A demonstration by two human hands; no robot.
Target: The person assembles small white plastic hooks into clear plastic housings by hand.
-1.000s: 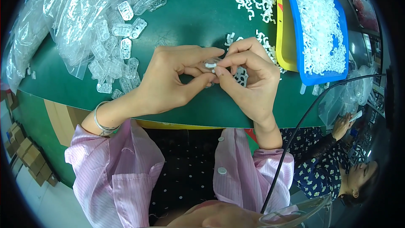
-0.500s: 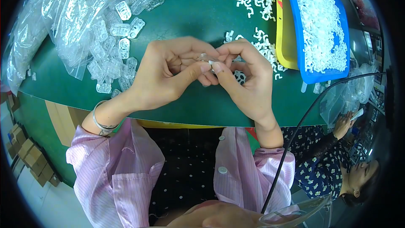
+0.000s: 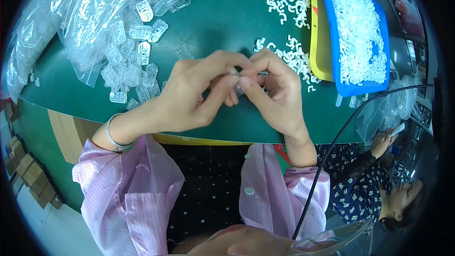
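My left hand (image 3: 192, 96) and my right hand (image 3: 279, 96) meet over the near part of the green table, thumbs and fingertips pinched together. Between them is a small clear plastic part (image 3: 240, 91), mostly covered by the fingers. A tiny pale spot shows by the left thumb tip; I cannot tell what it belongs to. Left of my hands lies a heap of clear plastic pieces (image 3: 128, 73), and one loose clear piece (image 3: 185, 52) rests just beyond my left knuckles. Small white hook-shaped pieces (image 3: 295, 57) are scattered past my right hand.
A blue tray (image 3: 337, 33) full of white pieces stands on the right, beside a yellow tray (image 3: 320, 61). Clear plastic bags (image 3: 80, 23) cover the far left. A black cable (image 3: 332, 149) runs down the right side. Another person's hand (image 3: 383, 142) works at the right.
My left fingers have closed in further over the clear part, which shows less now. The loose clear piece beyond my left hand has come into sight. Both hands stay together.
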